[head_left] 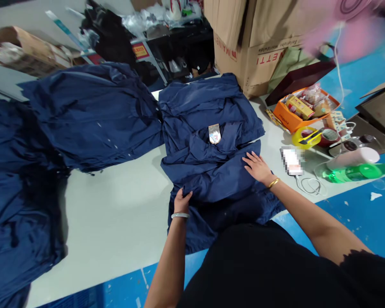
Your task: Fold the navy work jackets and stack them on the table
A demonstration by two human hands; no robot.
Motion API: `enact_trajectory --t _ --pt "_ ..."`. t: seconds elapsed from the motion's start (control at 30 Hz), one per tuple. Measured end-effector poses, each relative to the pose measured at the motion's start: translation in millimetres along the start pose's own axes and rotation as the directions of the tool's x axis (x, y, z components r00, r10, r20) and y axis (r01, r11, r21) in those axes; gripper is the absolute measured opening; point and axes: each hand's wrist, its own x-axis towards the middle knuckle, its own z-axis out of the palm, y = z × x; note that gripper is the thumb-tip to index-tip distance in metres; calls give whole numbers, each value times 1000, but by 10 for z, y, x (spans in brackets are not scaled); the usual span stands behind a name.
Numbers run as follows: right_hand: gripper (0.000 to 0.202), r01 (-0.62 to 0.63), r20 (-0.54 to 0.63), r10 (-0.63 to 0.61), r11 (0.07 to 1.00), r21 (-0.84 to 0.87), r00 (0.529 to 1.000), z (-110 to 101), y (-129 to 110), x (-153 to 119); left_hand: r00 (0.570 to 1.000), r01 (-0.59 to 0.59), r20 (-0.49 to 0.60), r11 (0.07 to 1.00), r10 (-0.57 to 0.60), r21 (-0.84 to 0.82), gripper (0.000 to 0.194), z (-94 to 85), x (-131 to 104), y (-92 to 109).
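Observation:
A navy blue jacket (208, 179) lies in front of me on the pale table (115, 214), its lower part hanging over the near edge. A printed hang tag (214, 133) rests near its collar. My left hand (182, 202) pinches the jacket's left edge, with the thumb on top and the fingers partly hidden by cloth. On the right side of the same jacket, my right hand (258, 167) lies flat with its fingers stretched out. Behind it is more folded navy cloth (202, 94); where one garment ends and the other begins is hard to tell.
More navy garments are piled at the back left (96, 115) and far left (16, 205). On the right are a phone (291, 161) on a cable, a tape roll (304, 137), an orange snack box (291, 122) and a green bottle (353, 173). Cardboard boxes (244, 55) stand behind.

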Motion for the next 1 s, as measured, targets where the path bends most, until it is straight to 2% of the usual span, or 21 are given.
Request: enact_trajectory --t 0.07,0.13,0.2,0.27,0.4,0.5,0.63,0.73,0.9,0.97,1.0 --pt "51 -110 149 110 994 -12 983 61 21 130 999 24 -38 990 -19 141 40 -8 41 -40" --pt "48 -183 195 185 983 -27 963 106 25 188 994 57 -101 967 -33 248 47 -3 27 -90" --pt "42 -175 90 177 984 -27 980 88 -32 225 986 19 -163 941 38 337 61 18 -27 -130" --pt "38 -83 -58 82 997 2 995 -6 -161 299 964 -79 -194 891 183 446 71 47 -92 -135" --pt "36 168 -186 -150 982 86 971 -318 -533 666 899 -280 -132 781 417 559 67 123 -154 -9" --pt "37 213 -190 -198 975 62 962 -543 -784 1088 867 -385 -48 729 496 566 58 227 -100 189" --pt "37 118 -77 -121 992 -46 990 -686 -1010 1642 859 -454 46 717 510 529 51 440 106 573" --pt "47 7 -15 -8 998 -60 1000 -621 -1122 1945 861 -490 142 721 488 491 50 636 329 922" --pt "91 -200 -21 203 975 99 979 -364 -1158 2229 835 -549 309 734 455 401 54 993 730 1416" --pt "93 -269 -5 278 935 232 961 -282 -1090 2304 817 -570 367 720 446 395 56 1121 877 1534" --pt "86 -277 3 290 911 306 957 -248 -1039 2337 809 -579 390 709 439 402 58 1174 942 1574"
